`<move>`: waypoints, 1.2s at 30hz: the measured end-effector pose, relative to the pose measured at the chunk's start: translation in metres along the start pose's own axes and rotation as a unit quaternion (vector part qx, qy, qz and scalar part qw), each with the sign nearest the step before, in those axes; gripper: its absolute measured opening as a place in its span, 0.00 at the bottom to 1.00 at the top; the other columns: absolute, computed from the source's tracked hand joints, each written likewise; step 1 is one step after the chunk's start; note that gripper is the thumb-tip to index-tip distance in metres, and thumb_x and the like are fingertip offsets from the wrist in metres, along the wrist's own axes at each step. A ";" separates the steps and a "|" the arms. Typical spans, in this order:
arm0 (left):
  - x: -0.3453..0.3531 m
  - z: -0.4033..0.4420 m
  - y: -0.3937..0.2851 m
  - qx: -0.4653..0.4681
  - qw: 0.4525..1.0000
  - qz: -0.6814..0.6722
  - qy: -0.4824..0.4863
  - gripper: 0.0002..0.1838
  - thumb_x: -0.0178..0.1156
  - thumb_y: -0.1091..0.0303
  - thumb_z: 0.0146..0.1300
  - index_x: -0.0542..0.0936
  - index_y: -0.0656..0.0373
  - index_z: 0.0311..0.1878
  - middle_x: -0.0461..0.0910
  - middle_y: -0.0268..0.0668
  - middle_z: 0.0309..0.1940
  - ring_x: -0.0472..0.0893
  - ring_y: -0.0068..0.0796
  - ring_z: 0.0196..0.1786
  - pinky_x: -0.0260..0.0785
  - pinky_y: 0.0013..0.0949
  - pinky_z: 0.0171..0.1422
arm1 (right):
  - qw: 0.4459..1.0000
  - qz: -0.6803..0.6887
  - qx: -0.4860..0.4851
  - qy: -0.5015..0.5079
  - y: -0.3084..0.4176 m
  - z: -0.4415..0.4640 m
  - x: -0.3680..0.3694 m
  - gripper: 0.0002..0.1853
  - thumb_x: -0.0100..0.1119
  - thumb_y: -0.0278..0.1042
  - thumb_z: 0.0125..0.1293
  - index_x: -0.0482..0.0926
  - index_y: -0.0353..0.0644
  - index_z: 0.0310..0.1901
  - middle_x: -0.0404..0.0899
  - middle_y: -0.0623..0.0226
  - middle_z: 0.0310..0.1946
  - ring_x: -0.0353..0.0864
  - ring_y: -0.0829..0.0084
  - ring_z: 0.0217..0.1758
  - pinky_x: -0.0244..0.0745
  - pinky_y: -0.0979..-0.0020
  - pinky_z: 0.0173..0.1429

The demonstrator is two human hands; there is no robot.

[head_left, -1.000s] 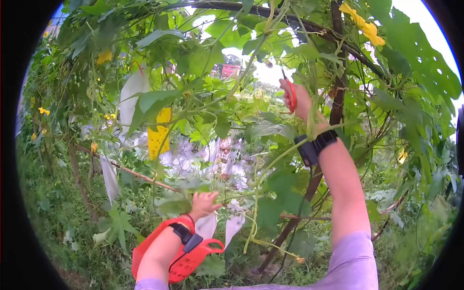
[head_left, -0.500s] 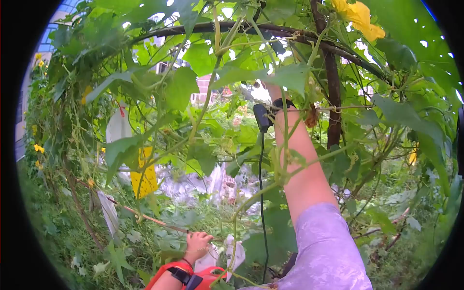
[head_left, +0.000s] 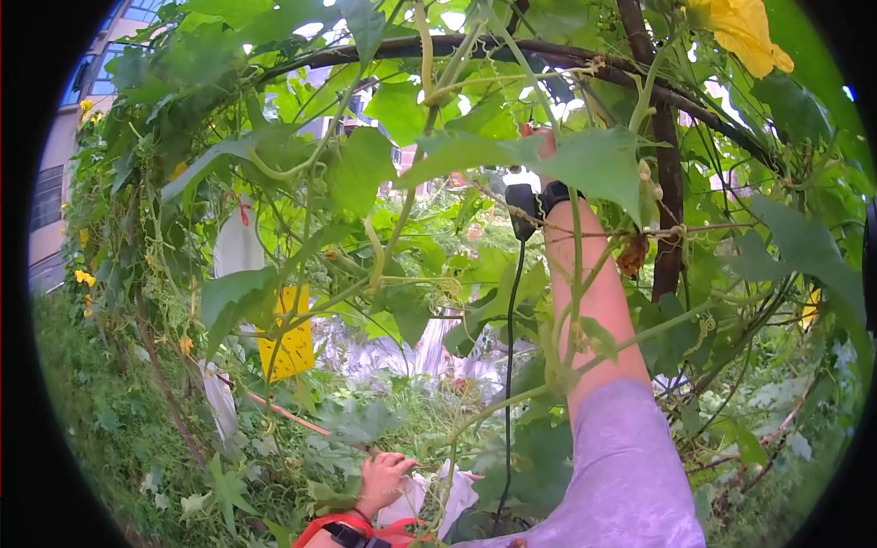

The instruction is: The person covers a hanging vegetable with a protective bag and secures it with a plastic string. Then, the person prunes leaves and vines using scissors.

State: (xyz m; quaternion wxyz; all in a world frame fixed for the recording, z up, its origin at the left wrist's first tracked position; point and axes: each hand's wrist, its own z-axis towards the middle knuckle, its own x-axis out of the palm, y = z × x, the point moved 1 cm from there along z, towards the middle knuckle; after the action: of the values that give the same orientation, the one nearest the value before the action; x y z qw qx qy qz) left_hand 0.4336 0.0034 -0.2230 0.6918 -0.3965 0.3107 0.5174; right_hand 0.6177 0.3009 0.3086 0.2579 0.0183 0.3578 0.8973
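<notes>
My right arm is raised among the vines, a black band and a small black box with a cable (head_left: 523, 212) at its wrist. A large green leaf (head_left: 594, 169) covers most of my right hand (head_left: 545, 142), so its fingers and anything in them are hidden. Low in the view, my left hand (head_left: 382, 481) has its fingers stretched out to the right, slightly bent. Just below those fingers are white bags (head_left: 459, 498), thin and crumpled; whether the hand touches them I cannot tell. Red plastic (head_left: 315, 530) lies around the left wrist, beside a black strap.
A dark curved pole (head_left: 429, 46) arches overhead and meets an upright post (head_left: 670, 247). Vine stems and tendrils cross in front of my right arm. A yellow speckled card (head_left: 288, 338) and a white bag (head_left: 238, 242) hang at left. A yellow flower (head_left: 744, 35) is at upper right.
The whole view has shifted, so plants and right arm appear farther right and slightly lower. My left hand also appears slightly lower. The large leaf still covers the right hand.
</notes>
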 end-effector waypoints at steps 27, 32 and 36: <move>0.015 -0.008 -0.009 -0.027 0.994 0.012 -0.109 0.17 0.56 0.69 0.47 0.78 0.39 0.42 0.74 0.27 0.42 0.70 0.30 0.54 0.54 0.54 0.56 | 0.930 0.365 0.002 -0.031 0.043 -0.108 0.064 0.04 0.54 0.26 0.52 0.68 0.40 0.28 0.65 0.72 0.17 0.66 0.79 0.18 0.59 0.75 0.21; 0.027 -0.004 -0.004 -0.019 0.993 0.036 -0.115 0.17 0.55 0.70 0.47 0.77 0.39 0.42 0.73 0.27 0.42 0.69 0.30 0.54 0.54 0.54 0.57 | 0.871 0.490 -0.036 -0.019 0.059 -0.143 0.023 0.05 0.53 0.24 0.51 0.68 0.40 0.29 0.66 0.72 0.17 0.66 0.79 0.19 0.59 0.75 0.22; 0.027 -0.003 -0.001 -0.001 0.992 0.036 -0.122 0.19 0.58 0.70 0.44 0.78 0.42 0.43 0.73 0.29 0.42 0.69 0.32 0.52 0.54 0.48 0.57 | 0.815 0.574 -0.065 0.048 0.068 -0.184 -0.025 0.05 0.53 0.22 0.50 0.68 0.40 0.29 0.66 0.72 0.18 0.66 0.78 0.19 0.59 0.74 0.23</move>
State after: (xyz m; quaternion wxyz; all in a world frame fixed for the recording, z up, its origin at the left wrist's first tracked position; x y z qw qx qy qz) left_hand 0.4417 0.0135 -0.2469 0.7049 -0.3201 0.2374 0.5868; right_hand 0.5694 0.1309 0.2196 -0.3211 0.1608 0.2354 0.9031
